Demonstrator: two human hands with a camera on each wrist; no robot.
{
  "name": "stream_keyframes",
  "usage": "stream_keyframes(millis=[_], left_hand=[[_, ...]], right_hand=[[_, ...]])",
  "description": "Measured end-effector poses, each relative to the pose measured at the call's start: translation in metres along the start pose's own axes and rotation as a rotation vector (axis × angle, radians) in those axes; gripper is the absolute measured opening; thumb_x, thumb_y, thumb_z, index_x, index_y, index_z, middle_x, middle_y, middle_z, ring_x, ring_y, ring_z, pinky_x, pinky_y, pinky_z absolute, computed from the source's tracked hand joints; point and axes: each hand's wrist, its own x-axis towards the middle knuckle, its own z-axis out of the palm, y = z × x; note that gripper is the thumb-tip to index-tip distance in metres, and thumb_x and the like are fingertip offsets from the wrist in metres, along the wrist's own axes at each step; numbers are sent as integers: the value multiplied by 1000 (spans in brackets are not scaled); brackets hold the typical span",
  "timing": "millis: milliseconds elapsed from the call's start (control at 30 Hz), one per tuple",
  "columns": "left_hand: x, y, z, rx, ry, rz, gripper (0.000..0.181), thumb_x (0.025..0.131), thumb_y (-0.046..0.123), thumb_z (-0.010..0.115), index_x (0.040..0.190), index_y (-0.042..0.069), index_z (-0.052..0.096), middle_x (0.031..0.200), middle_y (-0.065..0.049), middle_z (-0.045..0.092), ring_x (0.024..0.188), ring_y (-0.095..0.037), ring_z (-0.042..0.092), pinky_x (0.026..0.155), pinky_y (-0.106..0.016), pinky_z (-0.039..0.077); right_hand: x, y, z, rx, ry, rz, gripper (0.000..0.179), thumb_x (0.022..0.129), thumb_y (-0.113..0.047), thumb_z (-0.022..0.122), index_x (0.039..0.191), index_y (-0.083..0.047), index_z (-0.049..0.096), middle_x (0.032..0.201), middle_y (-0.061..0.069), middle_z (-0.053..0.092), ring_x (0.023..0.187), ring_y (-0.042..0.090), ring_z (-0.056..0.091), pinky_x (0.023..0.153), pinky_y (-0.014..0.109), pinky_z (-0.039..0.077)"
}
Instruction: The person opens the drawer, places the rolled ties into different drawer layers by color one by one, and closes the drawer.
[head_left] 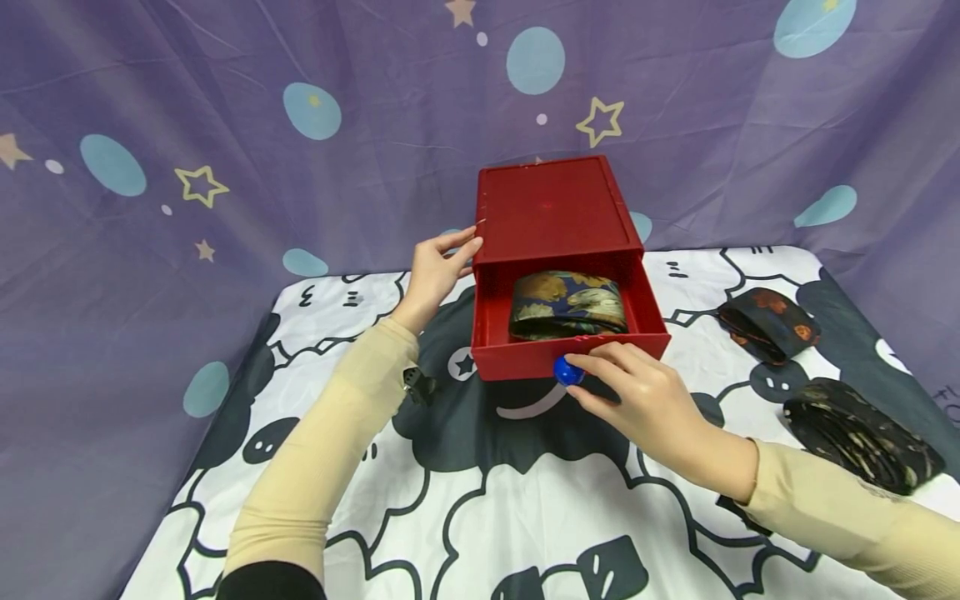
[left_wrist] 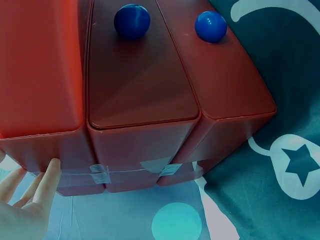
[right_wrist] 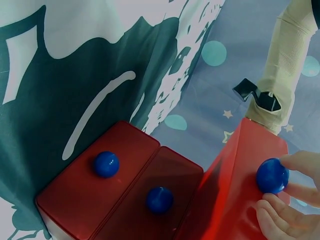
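Observation:
A red drawer cabinet (head_left: 553, 208) stands at the back of the table with its top drawer (head_left: 517, 364) pulled out. Inside lies a folded floral tie (head_left: 567, 304), navy with yellow and cream flowers. My right hand (head_left: 648, 398) pinches the round blue knob (head_left: 567, 371) on the drawer front between thumb and fingers. At the cabinet's left side, my left hand (head_left: 437, 273) rests its extended fingertips against the wall, as the left wrist view also shows. Below, two more drawer fronts with blue knobs (right_wrist: 106, 164) are closed in the right wrist view.
To the right lie a dark folded tie (head_left: 772, 325) with orange flowers and a longer dark folded bundle (head_left: 862, 433), near the right sleeve. A cartoon-print cloth (head_left: 517, 517) covers the table. A purple curtain (head_left: 375, 167) hangs close behind the cabinet.

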Motion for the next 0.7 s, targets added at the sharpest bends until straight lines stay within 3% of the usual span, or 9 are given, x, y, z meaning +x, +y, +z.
stream_keyframes(millis=[100,200,300,400,700], left_hand=[[-1,2,0,7,1,-9,35,86,10,57,120,-1,54,121,-15,53,103,-27,55,78,-29,53],[2,-2,0,13,6,-11,35,86,12,58,119,0,55,121,-13,54,102,-26,56,77,-28,53],[6,-7,0,12,9,2,36,86,14,59,119,1,56,120,-12,55,101,-24,57,76,-28,53],[7,-10,0,17,11,19,35,86,15,59,119,2,56,119,-12,55,100,-24,57,76,-27,53],[8,-10,0,3,13,20,35,86,14,59,118,2,57,118,-12,56,98,-23,58,75,-27,54]], right_hand=[[0,0,1,-15,2,-15,41,89,-38,45,98,-5,68,83,6,60,72,17,57,58,30,54],[0,-1,2,-29,-8,-21,32,83,-31,60,99,-5,67,83,7,60,72,18,57,59,31,55],[1,-1,2,-43,-4,-25,36,67,-19,79,98,-5,68,82,7,60,72,19,57,60,32,55],[2,-1,2,-49,2,-27,46,54,-8,84,97,-5,68,81,8,60,71,19,57,59,32,55],[8,2,4,-61,16,-11,39,59,-9,80,95,-4,68,79,7,59,68,18,55,54,29,53]])
